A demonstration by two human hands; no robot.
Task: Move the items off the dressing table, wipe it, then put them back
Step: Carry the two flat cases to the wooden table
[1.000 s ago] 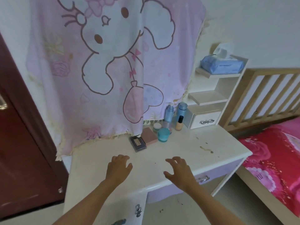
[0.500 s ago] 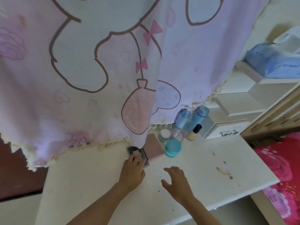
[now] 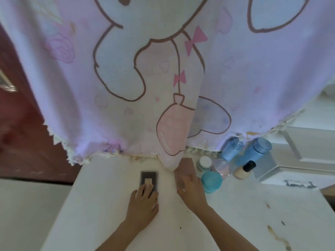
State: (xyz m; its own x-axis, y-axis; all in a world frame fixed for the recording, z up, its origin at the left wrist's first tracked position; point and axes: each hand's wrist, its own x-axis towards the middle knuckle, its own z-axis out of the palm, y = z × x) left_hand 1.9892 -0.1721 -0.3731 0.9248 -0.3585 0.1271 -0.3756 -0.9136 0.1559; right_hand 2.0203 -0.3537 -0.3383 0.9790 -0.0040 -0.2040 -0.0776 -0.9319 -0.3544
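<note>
The white dressing table (image 3: 108, 205) carries a dark flat compact (image 3: 149, 176) near its back edge. My left hand (image 3: 143, 201) covers the compact's near end, fingers curled onto it. Right beside it lies a pink flat box (image 3: 186, 164), and my right hand (image 3: 192, 191) rests on its near part with fingers spread. Just right of that hand stand a teal jar (image 3: 211, 181), a small white-lidded jar (image 3: 204, 163), a clear pinkish bottle (image 3: 222, 167), a foundation bottle (image 3: 243, 171) and two blue bottles (image 3: 231, 149) (image 3: 257, 149).
A pink cartoon blanket (image 3: 163, 69) hangs down over the back of the table, its fringe touching the top. A small white drawer unit (image 3: 299, 178) stands at the right. Brown stains (image 3: 277, 236) mark the tabletop's right part. A dark red door (image 3: 18, 142) is at the left.
The view has moved in closer to the table. My left hand stays on the compact, and my right hand has reached forward from the bare tabletop onto the pink box.
</note>
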